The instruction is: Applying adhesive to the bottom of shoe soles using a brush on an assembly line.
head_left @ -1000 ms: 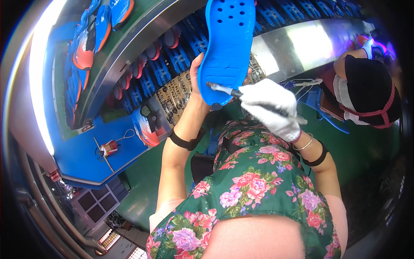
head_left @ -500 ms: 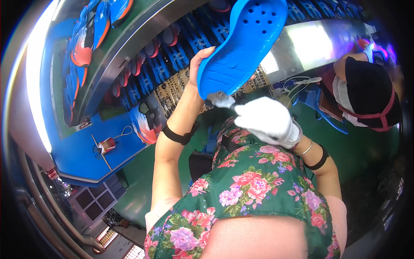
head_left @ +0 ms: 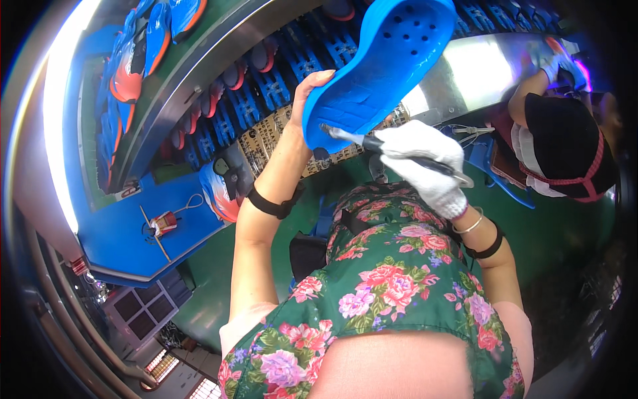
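A blue shoe sole [head_left: 382, 76], with a cluster of small round holes at its far end, is tilted up in front of me. My left hand [head_left: 308, 93] is bare and closed on its left edge near the heel, thumb on the rim; the other fingers are hidden behind it. In a white glove, my right hand [head_left: 425, 163] grips the dark handle of a brush [head_left: 352, 137]. The brush tip touches or lies just over the inner face of the heel, which looks wet and glossy there.
Behind the sole, a conveyor rack [head_left: 272, 90] carries several blue holders and shoe parts. A blue side table [head_left: 119, 233] at left bears a small wound tool [head_left: 161, 225] and a red-white-blue shoe [head_left: 219, 189]. At right, a co-worker in a dark cap [head_left: 565, 143] handles a shoe.
My right hand has turned and risen slightly, bringing the brush from the sole's lower edge onto its inner heel. The sole has shifted slightly right at its far end.
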`<act>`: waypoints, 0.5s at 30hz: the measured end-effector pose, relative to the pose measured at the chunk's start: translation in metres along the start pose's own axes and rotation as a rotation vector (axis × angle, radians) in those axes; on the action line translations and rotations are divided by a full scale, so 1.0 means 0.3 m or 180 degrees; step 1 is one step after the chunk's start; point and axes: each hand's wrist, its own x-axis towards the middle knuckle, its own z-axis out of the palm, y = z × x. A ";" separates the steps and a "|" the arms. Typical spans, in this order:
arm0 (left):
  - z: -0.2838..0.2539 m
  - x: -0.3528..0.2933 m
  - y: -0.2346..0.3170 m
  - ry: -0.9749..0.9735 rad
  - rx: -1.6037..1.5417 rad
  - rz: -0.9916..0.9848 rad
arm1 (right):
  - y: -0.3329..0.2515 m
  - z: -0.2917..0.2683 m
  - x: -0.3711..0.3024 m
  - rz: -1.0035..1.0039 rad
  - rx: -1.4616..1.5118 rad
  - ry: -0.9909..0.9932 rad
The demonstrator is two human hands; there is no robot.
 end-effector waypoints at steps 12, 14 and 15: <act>-0.006 0.026 -0.239 -0.0573 -0.0822 -0.0125 | 0.039 -0.220 0.165 -0.0932 -0.1766 0.0649; 0.019 0.049 -0.251 -0.0767 -0.0783 -0.0168 | 0.038 -0.249 0.174 -0.1198 -0.2135 0.0707; 0.025 0.048 -0.241 -0.0596 -0.0861 -0.0135 | 0.025 -0.226 0.171 -0.1283 -0.2129 0.0596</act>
